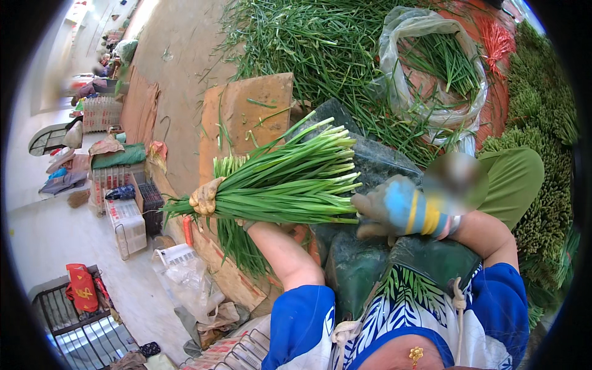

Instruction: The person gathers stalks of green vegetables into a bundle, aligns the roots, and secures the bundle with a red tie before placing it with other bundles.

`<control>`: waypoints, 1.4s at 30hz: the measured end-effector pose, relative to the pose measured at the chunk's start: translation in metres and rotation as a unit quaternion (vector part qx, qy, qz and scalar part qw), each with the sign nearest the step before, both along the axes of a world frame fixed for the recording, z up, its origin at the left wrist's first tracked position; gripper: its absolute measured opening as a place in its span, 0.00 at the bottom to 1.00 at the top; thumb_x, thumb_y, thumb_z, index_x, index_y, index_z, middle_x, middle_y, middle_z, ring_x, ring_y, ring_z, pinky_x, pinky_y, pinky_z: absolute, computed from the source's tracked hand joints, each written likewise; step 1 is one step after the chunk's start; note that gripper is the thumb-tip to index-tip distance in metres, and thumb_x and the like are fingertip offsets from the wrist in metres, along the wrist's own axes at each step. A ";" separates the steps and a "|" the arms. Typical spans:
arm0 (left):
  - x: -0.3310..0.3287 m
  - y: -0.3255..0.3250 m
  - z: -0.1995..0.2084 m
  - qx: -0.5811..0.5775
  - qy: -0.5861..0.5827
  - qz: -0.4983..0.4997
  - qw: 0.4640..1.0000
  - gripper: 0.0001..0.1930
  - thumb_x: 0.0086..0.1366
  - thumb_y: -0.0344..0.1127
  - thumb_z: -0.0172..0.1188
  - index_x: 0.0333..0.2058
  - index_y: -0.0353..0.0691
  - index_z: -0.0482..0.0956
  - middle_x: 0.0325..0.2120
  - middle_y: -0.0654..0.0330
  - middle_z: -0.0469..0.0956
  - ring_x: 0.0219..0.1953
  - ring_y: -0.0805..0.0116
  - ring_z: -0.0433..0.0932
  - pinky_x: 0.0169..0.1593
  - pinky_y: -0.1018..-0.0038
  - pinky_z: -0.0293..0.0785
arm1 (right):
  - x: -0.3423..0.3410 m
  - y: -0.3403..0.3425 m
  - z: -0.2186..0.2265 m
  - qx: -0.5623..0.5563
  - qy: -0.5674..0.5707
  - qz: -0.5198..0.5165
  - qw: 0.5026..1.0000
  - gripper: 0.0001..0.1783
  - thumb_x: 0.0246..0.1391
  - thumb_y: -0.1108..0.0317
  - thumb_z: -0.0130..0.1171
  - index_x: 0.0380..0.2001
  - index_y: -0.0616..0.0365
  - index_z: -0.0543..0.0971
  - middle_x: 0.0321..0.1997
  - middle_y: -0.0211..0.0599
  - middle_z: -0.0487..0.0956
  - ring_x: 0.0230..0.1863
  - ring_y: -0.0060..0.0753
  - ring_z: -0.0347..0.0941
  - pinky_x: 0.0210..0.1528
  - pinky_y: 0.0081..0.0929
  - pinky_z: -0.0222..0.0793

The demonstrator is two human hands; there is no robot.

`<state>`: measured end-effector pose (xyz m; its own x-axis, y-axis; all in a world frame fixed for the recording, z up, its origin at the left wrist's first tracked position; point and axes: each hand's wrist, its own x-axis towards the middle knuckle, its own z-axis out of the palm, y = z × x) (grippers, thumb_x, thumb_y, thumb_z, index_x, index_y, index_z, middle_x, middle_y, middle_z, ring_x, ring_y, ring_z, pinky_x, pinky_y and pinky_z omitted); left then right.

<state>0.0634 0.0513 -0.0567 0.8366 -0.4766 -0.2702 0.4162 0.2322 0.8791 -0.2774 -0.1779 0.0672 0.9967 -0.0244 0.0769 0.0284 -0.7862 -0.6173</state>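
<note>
My left hand (206,196) is closed around the leafy end of a fanned bunch of garlic chives (290,176), its fingers in a yellowish covering. The pale stem ends point right, across my lap. At the lower stem ends is my right hand (394,206), in a blue, grey and yellow work glove. Its fingers are curled, and what they pinch, if anything, cannot be made out. Beneath the held bunch, another bunch of chives (243,250) is partly hidden, lying over a wooden board (246,111). A dark green waterproof cover (357,262) lies over my lap.
Loose chives (308,55) are heaped ahead. An open clear plastic bag (394,68) with chives stands right of them, near red ties (496,43). Stacked bunches (530,111) line the far right. Crates (126,225) and plastic wrapping (191,277) are on the left floor.
</note>
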 end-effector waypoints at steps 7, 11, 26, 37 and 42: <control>-0.009 -0.026 0.083 -0.164 -0.082 -0.096 0.978 0.18 0.64 0.44 0.45 0.47 0.40 0.70 0.44 0.58 0.72 0.44 0.63 0.71 0.53 0.67 0.65 | -0.032 -0.025 -0.032 0.018 -0.071 0.023 0.997 0.08 0.42 0.63 0.55 0.28 0.50 0.73 0.18 0.36 0.74 0.21 0.41 0.73 0.22 0.37 0.67; -0.023 -0.056 0.165 -0.406 -0.162 -0.233 0.869 0.15 0.63 0.42 0.47 0.42 0.39 0.71 0.38 0.59 0.74 0.39 0.65 0.74 0.52 0.68 0.67 | -0.061 -0.062 -0.067 -0.218 0.188 -0.128 0.949 0.22 0.39 0.65 0.56 0.43 0.50 0.72 0.31 0.38 0.76 0.36 0.40 0.74 0.35 0.39 0.68; -0.107 -0.127 0.327 -0.629 -0.135 -0.410 0.647 0.06 0.54 0.28 0.54 0.19 0.40 0.73 0.11 0.61 0.75 0.12 0.73 0.74 0.23 0.80 0.74 | 0.014 -0.078 0.022 0.227 -0.154 -0.017 0.961 0.12 0.47 0.63 0.60 0.35 0.54 0.77 0.29 0.41 0.76 0.31 0.45 0.73 0.31 0.33 0.69; -0.112 -0.128 0.327 -0.612 -0.166 -0.390 0.667 0.03 0.54 0.30 0.56 0.24 0.37 0.73 0.12 0.61 0.76 0.12 0.74 0.75 0.25 0.79 0.75 | -0.049 -0.105 -0.105 -0.064 -0.025 -0.232 0.970 0.08 0.42 0.60 0.59 0.23 0.50 0.76 0.20 0.36 0.74 0.26 0.45 0.73 0.26 0.40 0.67; -0.099 -0.127 0.328 -0.605 -0.167 -0.439 0.643 0.04 0.53 0.31 0.56 0.24 0.37 0.72 0.13 0.60 0.76 0.14 0.71 0.76 0.27 0.78 0.74 | -0.053 -0.095 -0.100 -0.102 -0.030 -0.265 0.958 0.13 0.43 0.54 0.59 0.28 0.49 0.80 0.29 0.39 0.77 0.32 0.43 0.75 0.33 0.37 0.70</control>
